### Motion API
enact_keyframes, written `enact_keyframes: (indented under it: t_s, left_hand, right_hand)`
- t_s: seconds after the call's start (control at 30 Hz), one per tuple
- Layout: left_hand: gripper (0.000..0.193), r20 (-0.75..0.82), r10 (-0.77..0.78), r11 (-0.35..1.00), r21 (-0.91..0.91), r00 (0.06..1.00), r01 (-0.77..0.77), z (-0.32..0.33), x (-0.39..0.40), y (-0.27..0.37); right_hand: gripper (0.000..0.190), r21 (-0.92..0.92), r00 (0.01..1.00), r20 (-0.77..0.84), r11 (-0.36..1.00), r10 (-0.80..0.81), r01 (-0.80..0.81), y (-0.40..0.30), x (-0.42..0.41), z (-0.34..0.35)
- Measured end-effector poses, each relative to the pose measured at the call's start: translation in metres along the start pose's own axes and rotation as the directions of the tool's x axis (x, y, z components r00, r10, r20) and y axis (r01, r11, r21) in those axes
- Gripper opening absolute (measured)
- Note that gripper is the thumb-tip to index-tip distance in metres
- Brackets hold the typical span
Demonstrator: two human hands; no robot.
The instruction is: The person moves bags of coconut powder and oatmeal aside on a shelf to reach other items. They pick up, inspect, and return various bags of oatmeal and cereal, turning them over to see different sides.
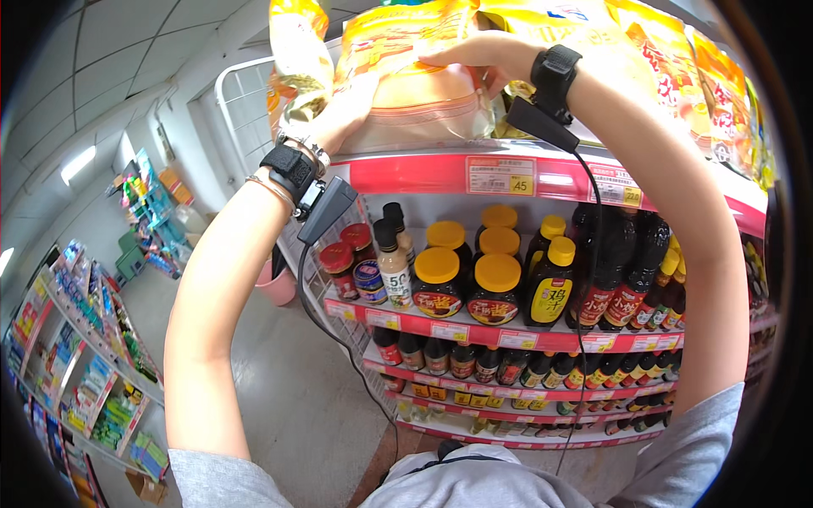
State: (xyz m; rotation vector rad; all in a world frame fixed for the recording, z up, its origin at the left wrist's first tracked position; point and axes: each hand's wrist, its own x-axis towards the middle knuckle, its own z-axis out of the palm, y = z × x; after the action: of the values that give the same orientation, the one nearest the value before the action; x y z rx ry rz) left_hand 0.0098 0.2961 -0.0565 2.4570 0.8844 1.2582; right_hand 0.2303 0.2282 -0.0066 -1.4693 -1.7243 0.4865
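An orange and yellow plastic bag (pixel 429 98) with a clear lower part stands at the front of the top shelf. My left hand (pixel 349 114) holds its left side, the fingers partly out of sight. Across its upper right lies my right hand (pixel 486 57), thumb on the front and the other fingers partly hidden. To the left, a narrow yellow packet (pixel 302 60) rises beside my left hand. More yellow and orange bags (pixel 654 70) line the shelf to the right. Both wrists wear black straps with cabled devices.
Below the top shelf's red edge (pixel 406 174) stand yellow-lidded sauce jars (pixel 438 286), a yellow-labelled bottle (pixel 551 286) and several dark bottles (pixel 625 279). A white wire panel (pixel 244 108) bounds the left side. A pink bin (pixel 277 282) and another stocked shelf (pixel 82 355) are further left.
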Motion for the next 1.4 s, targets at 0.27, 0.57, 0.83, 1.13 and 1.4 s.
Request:
enact_keyframes:
  t_s: [0.27,0.57,0.83,1.13,1.4]
  left_hand:
    - [0.058,-0.122,0.011,0.983,-0.181,0.993,-0.033,0.014,-0.013,0.022]
    - [0.067,-0.177,-0.06,0.845,-0.534,0.982,-0.045,0.029,-0.006,0.019]
    - [0.072,0.008,-0.166,0.834,-0.532,0.986,0.145,0.04,-0.014,0.077]
    - [0.059,-0.122,-0.096,0.813,-0.582,0.988,0.007,0.061,-0.055,0.186]
    - [0.051,-0.258,0.006,0.686,-0.701,0.966,-0.192,0.087,-0.079,0.258]
  right_hand:
    - [0.058,0.115,0.985,-0.058,0.979,-0.164,0.169,0.014,0.012,-0.002]
    - [0.045,-0.229,0.78,-0.448,0.9,-0.436,0.371,-0.019,-0.012,-0.008]
    - [0.037,0.004,0.871,-0.451,0.975,-0.196,0.221,-0.057,-0.15,-0.038]
    - [0.052,-0.21,0.606,-0.667,0.889,-0.434,0.406,-0.046,-0.193,-0.078]
    - [0.041,-0.445,0.508,-0.68,0.849,-0.528,0.286,-0.067,-0.267,-0.117]
